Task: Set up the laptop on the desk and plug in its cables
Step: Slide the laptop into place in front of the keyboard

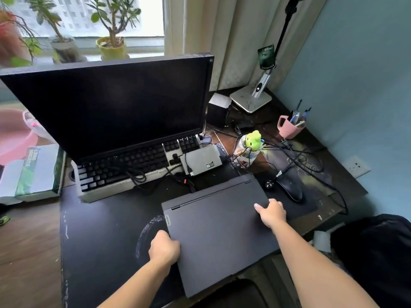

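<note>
Laptop [219,232] lies closed, lid up, on the dark desk mat [100,236] in front of the keyboard [124,167], turned at an angle to it, with its near corner hanging past the desk edge toward the person. Left hand [164,248] curls around the laptop's left near edge, gripping it; right hand [271,213] clasps the right far edge, thumb on the lid. So both hands hold the machine (whether it rests fully on the mat or is slightly lifted cannot be told). Behind the keyboard a dark monitor [106,107] stands unlit. To the right of the keyboard sits a small grey box [202,160], and in front of the keyboard loose black cables [178,181] trail across the mat toward the laptop's back edge; none looks plugged into the laptop, though its ports are not visible from here. Further right of the keyboard a black mouse [290,187] rests on a patterned pad among more wires. Progress, by my reading: early. Laptop has reached the desk but is not squared up, the lid is unopened, and the cable work seems wholly ahead. Remaining steps likely: settle it straight before the keyboard, open it, then find and seat each plug.
</note>
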Action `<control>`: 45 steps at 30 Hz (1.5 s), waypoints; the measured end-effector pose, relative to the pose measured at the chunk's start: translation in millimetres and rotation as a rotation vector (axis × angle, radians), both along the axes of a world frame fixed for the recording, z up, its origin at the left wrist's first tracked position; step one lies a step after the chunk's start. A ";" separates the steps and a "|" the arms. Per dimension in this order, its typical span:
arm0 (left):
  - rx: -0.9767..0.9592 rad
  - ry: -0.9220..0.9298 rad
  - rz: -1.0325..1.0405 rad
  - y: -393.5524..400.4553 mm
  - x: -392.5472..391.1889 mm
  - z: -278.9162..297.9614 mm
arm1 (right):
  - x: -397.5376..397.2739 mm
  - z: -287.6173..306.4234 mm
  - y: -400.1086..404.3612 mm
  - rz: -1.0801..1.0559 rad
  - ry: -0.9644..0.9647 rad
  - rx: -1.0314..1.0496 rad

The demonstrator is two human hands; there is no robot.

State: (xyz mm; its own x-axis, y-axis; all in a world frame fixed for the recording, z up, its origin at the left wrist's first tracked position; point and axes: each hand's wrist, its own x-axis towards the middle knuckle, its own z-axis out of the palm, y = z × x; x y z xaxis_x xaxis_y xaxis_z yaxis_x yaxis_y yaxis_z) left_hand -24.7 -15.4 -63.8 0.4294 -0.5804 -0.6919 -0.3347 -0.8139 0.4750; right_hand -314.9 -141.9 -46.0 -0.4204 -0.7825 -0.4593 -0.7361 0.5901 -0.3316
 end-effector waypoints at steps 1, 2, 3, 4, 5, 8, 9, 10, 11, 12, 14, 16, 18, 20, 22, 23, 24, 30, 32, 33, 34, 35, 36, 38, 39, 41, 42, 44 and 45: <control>-0.013 0.004 0.010 1.2 -0.3 -1.2 | 1.4 -0.2 0.5 -0.005 0.003 -0.006; -0.026 0.008 0.022 2.2 -0.6 -1.1 | 3.6 -0.3 0.3 -0.009 0.011 -0.010; -0.033 0.007 0.030 3.3 -0.1 -1.4 | 6.0 0.3 0.4 -0.014 0.019 -0.009; -0.035 0.003 0.036 4.2 0.8 -1.8 | 8.5 1.1 0.7 -0.020 0.020 -0.007; -0.041 0.002 0.044 5.1 2.6 -1.9 | 11.1 1.9 1.6 -0.025 0.018 -0.003; -0.052 -0.004 0.058 8.4 14.3 -1.2 | 19.2 2.0 5.9 -0.018 0.002 -0.004; -0.055 -0.008 0.058 9.9 20.4 -0.3 | 23.8 2.9 7.5 -0.011 -0.004 -0.010; -0.055 -0.014 0.063 11.9 27.5 0.3 | 29.3 3.3 8.9 0.000 -0.011 -0.014; -0.058 -0.017 0.072 14.6 34.9 1.1 | 35.9 5.1 10.5 0.016 -0.017 -0.014; -0.058 -0.019 0.086 17.9 42.1 2.0 | 42.3 6.2 11.9 0.037 -0.022 -0.013; -0.050 -0.022 0.104 25.8 54.0 1.7 | 52.9 9.0 15.3 0.066 -0.026 -0.008; -0.042 -0.019 0.113 35.7 63.3 1.8 | 61.7 10.6 20.8 0.080 -0.040 -0.005; -0.048 -0.035 0.131 44.8 71.5 2.1 | 71.5 11.9 27.5 0.093 -0.051 -0.009; -0.046 -0.053 0.158 53.7 80.5 2.1 | 83.5 12.7 35.7 0.110 -0.043 -0.028; -0.042 -0.058 0.172 61.2 88.4 2.7 | 95.3 13.3 43.5 0.113 -0.042 -0.055; -0.040 -0.056 0.176 64.3 92.0 2.5 | 99.9 13.6 46.6 0.107 -0.052 -0.064; -0.043 -0.055 0.179 66.6 95.6 2.9 | 103.7 13.5 48.9 0.099 -0.065 -0.069; -0.040 -0.046 0.186 77.3 111.1 -1.3 | 111.9 18.1 59.0 0.088 -0.075 -0.041; -0.037 -0.053 0.182 80.1 113.0 -0.6 | 113.9 19.7 62.4 0.083 -0.079 -0.035; -0.032 -0.059 0.181 81.2 114.0 -0.1 | 114.7 19.9 63.8 0.085 -0.080 -0.031; -0.034 -0.069 0.180 82.0 114.7 0.8 | 115.8 20.1 65.0 0.089 -0.079 -0.026; -0.039 -0.079 0.178 82.4 115.1 0.8 | 116.7 20.2 66.0 0.091 -0.074 -0.021; -0.043 -0.087 0.178 83.1 114.7 0.7 | 117.3 20.6 67.2 0.093 -0.064 -0.019; -0.046 -0.086 0.183 84.0 112.1 0.3 | 117.0 20.7 68.5 0.097 -0.033 -0.024; -0.048 -0.081 0.184 84.6 110.9 0.2 | 116.6 21.1 68.8 0.097 -0.023 -0.026; -0.047 -0.073 0.181 84.9 109.6 1.1 | 116.5 21.7 68.3 0.095 -0.025 -0.019; -0.046 -0.072 0.174 83.3 110.4 2.4 | 117.3 22.7 67.7 0.094 -0.031 -0.011; -0.044 -0.070 0.160 78.0 113.8 5.9 | 118.7 24.8 65.8 0.095 -0.036 0.003; -0.043 -0.064 0.154 75.4 115.9 6.8 | 119.0 25.7 65.0 0.096 -0.037 0.008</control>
State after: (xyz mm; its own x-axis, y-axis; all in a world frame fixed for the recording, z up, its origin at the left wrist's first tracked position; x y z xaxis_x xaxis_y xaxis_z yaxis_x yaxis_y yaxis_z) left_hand 91.2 60.0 -57.0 0.5580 -0.5324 -0.6366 -0.2379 -0.8375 0.4919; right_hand -196.0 -76.9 -20.3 -0.3262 -0.8146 -0.4797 -0.7767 0.5202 -0.3552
